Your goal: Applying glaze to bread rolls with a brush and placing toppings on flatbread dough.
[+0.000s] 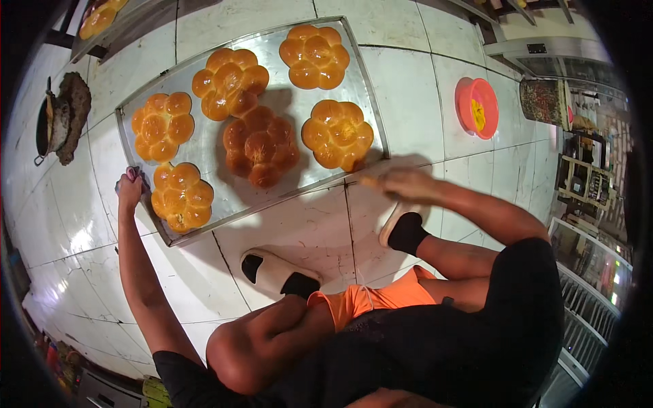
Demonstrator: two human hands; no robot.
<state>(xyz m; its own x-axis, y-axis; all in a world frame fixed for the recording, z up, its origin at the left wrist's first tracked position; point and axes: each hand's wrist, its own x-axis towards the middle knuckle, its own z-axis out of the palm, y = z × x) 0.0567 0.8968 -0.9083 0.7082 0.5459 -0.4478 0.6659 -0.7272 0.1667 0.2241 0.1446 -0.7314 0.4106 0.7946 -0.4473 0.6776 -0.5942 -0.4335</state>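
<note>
A metal baking tray (214, 143) lies on the floor before me with several flower-shaped bread loaves on it. My left hand (130, 187) grips the tray's left edge through a bunched cloth (133, 173). Over the tray's near right edge, my right hand (408, 184) is blurred; it holds what looks like a brush with a pale handle (370, 181). The brush's dark end meets the lower rim of the glossy right-hand loaf (337, 133). A darker brown loaf (261, 148) sits mid-tray in shadow. Another glossy loaf (182, 196) lies nearest my left hand.
A pink plastic bowl (491, 109) with a yellow item inside stands on the tiles to the right. Beyond it is a stained bucket (543, 104). On the left, a dark pan (48, 127) rests by a brown rag-like thing (75, 117). My slippered feet (278, 270) flank the tray's near side.
</note>
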